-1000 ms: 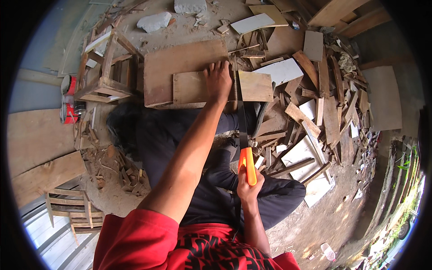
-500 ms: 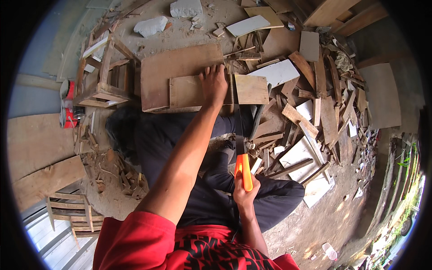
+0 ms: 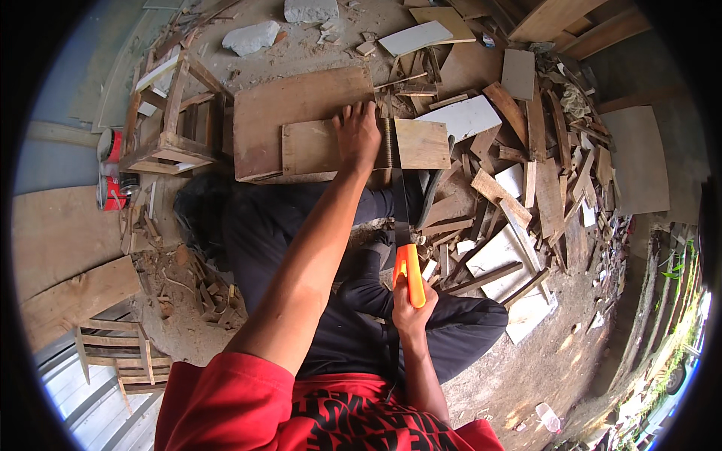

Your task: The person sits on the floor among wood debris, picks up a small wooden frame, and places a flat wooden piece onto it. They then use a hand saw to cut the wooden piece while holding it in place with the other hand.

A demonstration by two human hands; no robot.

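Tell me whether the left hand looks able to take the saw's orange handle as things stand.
Probably not: the right hand is wrapped around the orange handle, and the left hand rests on the plank.

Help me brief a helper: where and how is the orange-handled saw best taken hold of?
By its orange handle, probably from the side nearest the person, where the right hand grips it. That thick end points back toward the body, while the thin dark blade runs away to the wooden board, a part better left ungripped.
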